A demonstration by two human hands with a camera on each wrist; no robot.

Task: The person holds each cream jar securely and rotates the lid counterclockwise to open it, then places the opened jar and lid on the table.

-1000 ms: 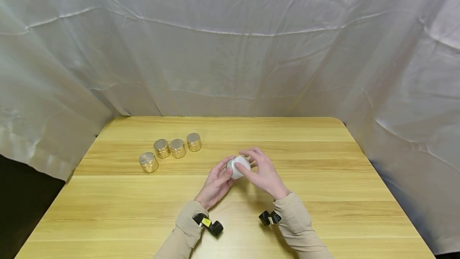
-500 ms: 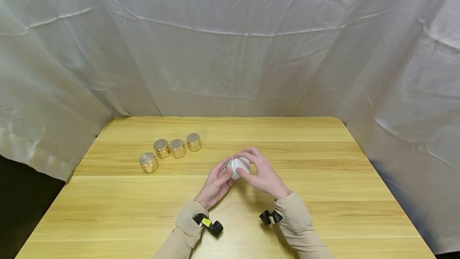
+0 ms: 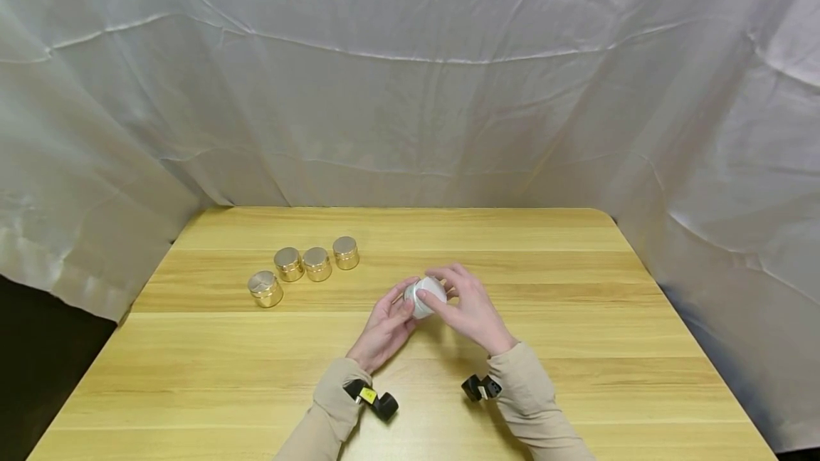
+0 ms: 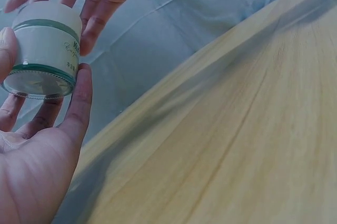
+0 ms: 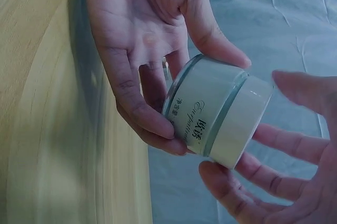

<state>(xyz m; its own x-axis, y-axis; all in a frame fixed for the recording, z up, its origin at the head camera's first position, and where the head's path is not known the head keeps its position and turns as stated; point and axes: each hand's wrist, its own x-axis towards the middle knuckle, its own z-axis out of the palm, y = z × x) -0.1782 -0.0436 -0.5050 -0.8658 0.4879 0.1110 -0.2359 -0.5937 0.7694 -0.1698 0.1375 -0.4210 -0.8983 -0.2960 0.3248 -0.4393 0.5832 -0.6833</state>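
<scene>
A small pale glass jar [image 5: 202,103] with green bands, dark lettering and a white lid [image 3: 432,289] is held tilted above the table. My left hand [image 3: 386,331] grips the jar's body, thumb on the near side and fingers round the back and base, as the left wrist view [image 4: 47,150] confirms. At the lid, my right hand [image 3: 470,308] has its thumb on the near side and its fingers curved round the far rim. In the right wrist view the right-hand fingers [image 5: 279,176] curl beside the lid; how firmly they press cannot be told.
Several gold lidded jars [image 3: 317,264] stand upright toward the back left of the wooden table [image 3: 576,290]. A grey curtain [image 3: 410,105] hangs behind and at the sides. Each wrist wears a small black camera [image 3: 371,398].
The right-hand fingers reached over the lid's top half a second ago, then swung back to the far side, as they were one second ago. The left hand and jar stayed still.
</scene>
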